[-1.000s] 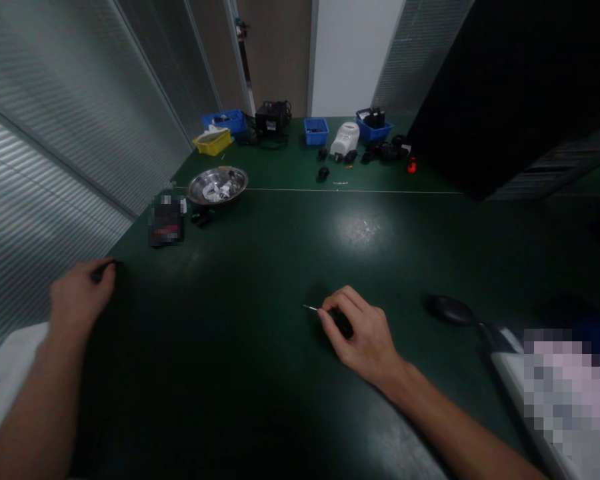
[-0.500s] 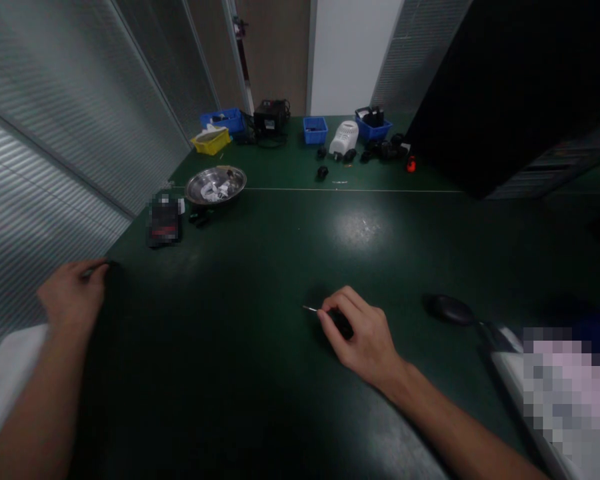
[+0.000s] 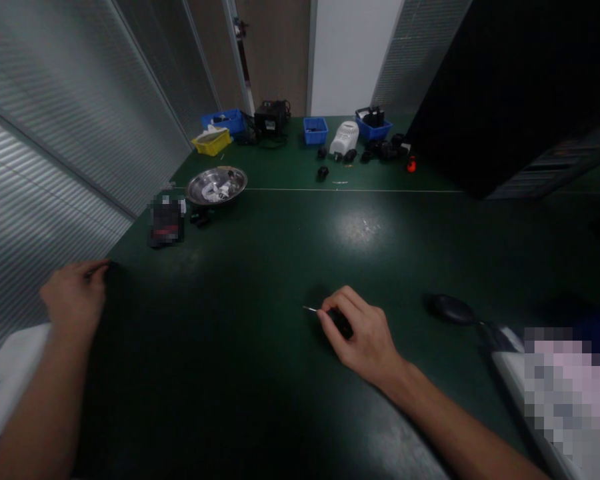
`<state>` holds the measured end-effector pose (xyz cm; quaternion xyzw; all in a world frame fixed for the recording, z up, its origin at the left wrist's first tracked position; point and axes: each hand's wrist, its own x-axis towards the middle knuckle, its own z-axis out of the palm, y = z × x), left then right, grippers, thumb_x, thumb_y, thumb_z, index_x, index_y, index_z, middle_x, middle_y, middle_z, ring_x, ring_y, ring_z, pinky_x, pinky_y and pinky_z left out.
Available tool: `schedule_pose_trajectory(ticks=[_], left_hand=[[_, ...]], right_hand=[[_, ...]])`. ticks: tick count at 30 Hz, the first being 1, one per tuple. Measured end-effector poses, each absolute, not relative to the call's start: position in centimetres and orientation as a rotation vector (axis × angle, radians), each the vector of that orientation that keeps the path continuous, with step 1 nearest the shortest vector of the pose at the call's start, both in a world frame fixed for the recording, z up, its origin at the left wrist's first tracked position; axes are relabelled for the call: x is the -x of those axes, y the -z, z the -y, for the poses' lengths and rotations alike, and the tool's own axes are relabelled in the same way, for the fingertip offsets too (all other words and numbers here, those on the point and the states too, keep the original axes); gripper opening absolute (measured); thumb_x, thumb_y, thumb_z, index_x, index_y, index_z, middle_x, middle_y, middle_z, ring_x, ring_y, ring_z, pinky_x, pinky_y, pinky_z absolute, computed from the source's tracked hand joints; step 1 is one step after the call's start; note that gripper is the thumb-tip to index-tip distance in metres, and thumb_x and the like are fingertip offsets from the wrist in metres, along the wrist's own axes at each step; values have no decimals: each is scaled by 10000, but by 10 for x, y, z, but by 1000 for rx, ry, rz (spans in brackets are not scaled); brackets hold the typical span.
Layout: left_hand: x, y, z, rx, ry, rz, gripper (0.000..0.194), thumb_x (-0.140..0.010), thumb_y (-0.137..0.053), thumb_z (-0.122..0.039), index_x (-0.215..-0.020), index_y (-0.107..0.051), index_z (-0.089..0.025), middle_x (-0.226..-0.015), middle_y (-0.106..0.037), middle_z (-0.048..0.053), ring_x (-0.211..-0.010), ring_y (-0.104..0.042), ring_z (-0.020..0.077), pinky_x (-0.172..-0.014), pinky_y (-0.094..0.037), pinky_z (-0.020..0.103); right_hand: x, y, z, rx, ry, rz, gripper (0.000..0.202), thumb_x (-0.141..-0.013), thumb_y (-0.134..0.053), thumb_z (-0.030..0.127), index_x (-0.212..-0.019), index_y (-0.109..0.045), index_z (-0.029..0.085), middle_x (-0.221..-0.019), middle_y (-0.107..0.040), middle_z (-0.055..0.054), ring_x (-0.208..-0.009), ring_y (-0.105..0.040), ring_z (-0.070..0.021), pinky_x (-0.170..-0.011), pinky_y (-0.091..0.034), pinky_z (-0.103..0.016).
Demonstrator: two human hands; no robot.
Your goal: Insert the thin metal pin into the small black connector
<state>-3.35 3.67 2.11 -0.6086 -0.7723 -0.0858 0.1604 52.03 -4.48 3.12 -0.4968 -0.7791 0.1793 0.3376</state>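
Observation:
My right hand (image 3: 363, 333) rests over the middle of the dark green table, thumb and forefinger pinched together on a thin metal pin (image 3: 309, 309). The pin's bright tip points left; the rest of it is hidden in my fingers. At the table's left edge my left hand (image 3: 75, 290) is closed in a pinch. A small dark bit shows at its fingertips, too dim to make out. Beyond that hand lies a dark, blurred-out package (image 3: 167, 223).
A metal bowl (image 3: 217, 185) holds white pieces at the back left. Blue bins (image 3: 315, 131), a yellow bin (image 3: 213, 142) and a black power box (image 3: 272, 120) stand along the far end. A black mouse (image 3: 451, 310) lies to the right, near a white board-like object (image 3: 523, 393).
Hardly anything differs. My left hand has shifted very slightly to the right; the right hand still holds the metal pin in the same place.

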Motion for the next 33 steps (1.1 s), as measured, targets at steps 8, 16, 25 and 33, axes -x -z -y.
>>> schedule_pose_trajectory(ticks=[8,16,25,33], left_hand=[[16,-31,-36,1750,75,2178,539,-1033,-313,-388,-1246,-691,-68,-1169,-662,182,-1074,-586,300,-890,-430,353],[16,-29,-34,1782,114,2113,546,-1037,-323,-388,-1237,-708,-57,-1179,-657,173,-1042,-597,282,-906,-440,349],[2,-32,-30,1729,-85,2060,500,-1023,-327,-310,-1279,-684,-71,-1111,-654,156,-964,-566,272,-791,-441,332],[-7,-35,-34,1696,-91,2122,514,-1034,-306,-315,-1243,-703,-64,-1090,-652,185,-916,-573,284,-716,-409,341]], right_hand=[[-521,-31,45,1303,-482,2031,144,-1014,-536,290,-968,-633,193,-907,-632,-39,-700,-583,-135,-633,-448,-272],[-520,-32,45,1305,-484,2036,141,-1016,-534,281,-964,-631,194,-905,-629,-39,-710,-589,-134,-639,-446,-272],[-521,-31,44,1303,-494,2033,149,-1017,-528,288,-965,-633,196,-907,-635,-43,-703,-586,-138,-632,-450,-277],[-521,-31,45,1301,-504,2034,137,-1016,-536,286,-971,-629,196,-913,-622,-35,-712,-583,-134,-631,-435,-280]])
